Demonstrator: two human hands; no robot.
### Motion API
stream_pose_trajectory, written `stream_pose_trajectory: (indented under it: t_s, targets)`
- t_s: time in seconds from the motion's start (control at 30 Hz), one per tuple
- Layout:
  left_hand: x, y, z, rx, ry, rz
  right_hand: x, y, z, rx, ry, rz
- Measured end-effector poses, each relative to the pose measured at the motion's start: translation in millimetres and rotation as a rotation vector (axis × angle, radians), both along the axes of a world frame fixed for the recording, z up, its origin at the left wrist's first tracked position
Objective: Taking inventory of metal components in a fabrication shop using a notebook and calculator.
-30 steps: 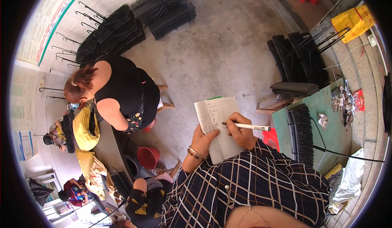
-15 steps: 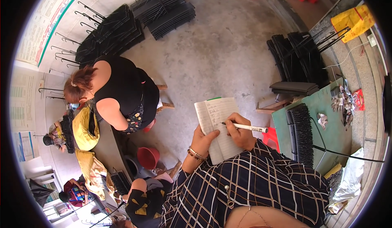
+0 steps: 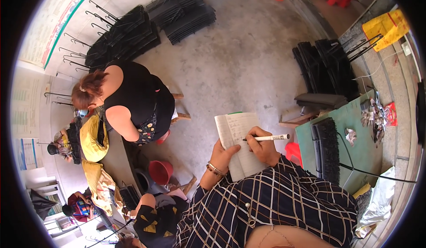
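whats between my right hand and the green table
In the head view, the white pen sticking out from that hand, a red plastic object and some concrete floor.

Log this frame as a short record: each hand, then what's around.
Left hand: holds the open notebook, thumb on a page
Right hand: holds a pen, tip at the page; contact unclear
Right side: green table bearing a black bristly bundle
Left side: co-worker in a black top; red bucket
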State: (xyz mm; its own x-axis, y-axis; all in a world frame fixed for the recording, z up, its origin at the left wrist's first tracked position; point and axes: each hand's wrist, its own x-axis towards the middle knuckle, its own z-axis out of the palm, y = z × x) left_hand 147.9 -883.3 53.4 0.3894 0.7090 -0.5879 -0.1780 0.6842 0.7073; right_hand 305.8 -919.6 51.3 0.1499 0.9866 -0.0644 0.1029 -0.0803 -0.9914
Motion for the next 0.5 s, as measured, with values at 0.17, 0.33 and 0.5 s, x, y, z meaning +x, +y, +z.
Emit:
stream_pose_trajectory:
  t_s: [0.17,0.33,0.5]
  targets:
    - [7,-3,1,0.002,-0.019,0.038,12,9,6,-0.007,0.399,-0.272]
    - [13,-13,-2,-0.024,-0.001,0.095,35,43,9,0.141,0.406,-0.29]
    - [15,-32,3,-0.043,-0.006,0.225,38,64,14,0.175,0.378,-0.109]
